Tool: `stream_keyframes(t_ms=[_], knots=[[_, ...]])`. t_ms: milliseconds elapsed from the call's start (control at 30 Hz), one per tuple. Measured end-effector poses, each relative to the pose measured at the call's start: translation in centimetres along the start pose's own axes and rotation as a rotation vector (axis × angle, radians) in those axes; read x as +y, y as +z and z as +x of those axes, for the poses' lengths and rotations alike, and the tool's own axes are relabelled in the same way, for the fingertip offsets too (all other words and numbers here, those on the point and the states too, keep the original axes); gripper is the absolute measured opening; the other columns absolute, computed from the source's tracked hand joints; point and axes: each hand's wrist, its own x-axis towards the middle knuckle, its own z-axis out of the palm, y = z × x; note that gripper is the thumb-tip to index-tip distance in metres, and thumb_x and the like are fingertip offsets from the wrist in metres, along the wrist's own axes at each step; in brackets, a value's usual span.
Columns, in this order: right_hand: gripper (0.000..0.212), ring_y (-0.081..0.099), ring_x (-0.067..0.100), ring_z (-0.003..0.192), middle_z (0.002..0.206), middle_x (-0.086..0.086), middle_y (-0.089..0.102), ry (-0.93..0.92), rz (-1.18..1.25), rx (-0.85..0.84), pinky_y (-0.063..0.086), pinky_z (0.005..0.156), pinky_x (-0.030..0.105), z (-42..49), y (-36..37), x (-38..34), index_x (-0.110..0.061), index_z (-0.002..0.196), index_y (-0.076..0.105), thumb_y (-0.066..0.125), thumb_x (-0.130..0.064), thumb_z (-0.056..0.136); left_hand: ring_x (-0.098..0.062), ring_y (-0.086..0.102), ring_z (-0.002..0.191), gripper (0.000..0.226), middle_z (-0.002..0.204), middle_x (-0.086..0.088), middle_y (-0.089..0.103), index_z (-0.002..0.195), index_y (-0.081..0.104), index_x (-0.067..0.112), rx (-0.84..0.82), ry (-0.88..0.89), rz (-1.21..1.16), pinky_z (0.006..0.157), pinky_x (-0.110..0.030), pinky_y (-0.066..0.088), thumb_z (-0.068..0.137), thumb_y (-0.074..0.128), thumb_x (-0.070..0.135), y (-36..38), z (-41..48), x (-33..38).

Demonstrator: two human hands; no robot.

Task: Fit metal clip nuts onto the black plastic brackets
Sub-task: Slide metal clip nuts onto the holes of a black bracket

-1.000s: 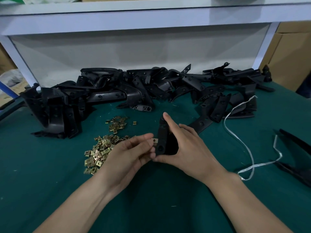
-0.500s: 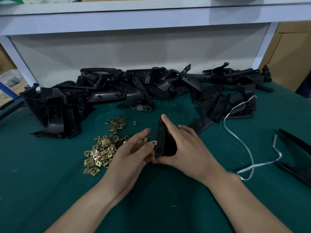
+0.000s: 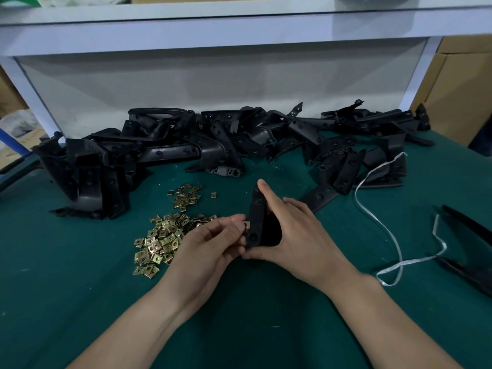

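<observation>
Green table [image 3: 80, 302] w/ a long pile of black brackets [image 3: 213, 145] across the back & a heap of brass-coloured clip nuts [image 3: 162, 238] left of centre. Right hand [image 3: 300, 238] grips one bracket [image 3: 255, 217] upright, forefinger along its top. Left hand [image 3: 210, 246] pinches a single clip nut [image 3: 247, 225] (thumb & fingertips) against that bracket's left edge, approx. mid-length.

One camera sat on the person's head and looked forward and down at the green table [image 3: 66, 302]. It was close to the left hand [image 3: 210, 246] and the right hand [image 3: 298, 241], which showed in the middle of its wide view. At the far side it saw the heap of black brackets [image 3: 213, 145] and the white shelf [image 3: 239, 30].
</observation>
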Motion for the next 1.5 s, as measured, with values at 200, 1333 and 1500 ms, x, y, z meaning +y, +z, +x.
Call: stream_keyframes(t_ms=[200, 1333, 1500], knots=[[0.115, 0.019, -0.002, 0.119, 0.112, -0.018, 0.045, -0.031, -0.012, 0.001, -0.008, 0.094, -0.008, -0.2, -0.2, -0.2, -0.028, 0.158, 0.007, 0.079, -0.059, 0.074, -0.008, 0.061, 0.066, 0.023, 0.074, -0.005, 0.065, 0.093, 0.079, 0.007, 0.045, 0.004, 0.07, 0.064, -0.02, 0.055, 0.074, 0.072, 0.016, 0.2, -0.1, 0.0], [0.125, 0.034, 0.009, 0.106, 0.107, 0.004, 0.064, -0.068, -0.09, 0.129, -0.008, 0.1, -0.005, 0.1, 0.5, -0.9, -0.018, 0.158, 0.0, 0.083, -0.051, 0.071, 0.006, 0.06, 0.066, 0.014, 0.075, 0.016, 0.069, 0.106, 0.067, 0.03, 0.13, 0.259, 0.634, 0.06, -0.007, 0.044, 0.094, 0.062, 0.035, 1.9, -1.7, -0.6], [0.114, 0.038, 0.012, 0.106, 0.109, 0.015, 0.068, -0.088, -0.117, 0.163, -0.003, 0.103, -0.003, 0.0, 0.7, -0.7, 0.0, 0.156, 0.011, 0.084, -0.008, 0.069, 0.001, 0.051, 0.056, 0.012, 0.069, 0.015, 0.061, 0.085, 0.061, 0.032, 0.144, 0.32, 0.873, 0.05, -0.01, 0.036, 0.092, 0.065, 0.04, 2.5, -2.1, -1.1]])
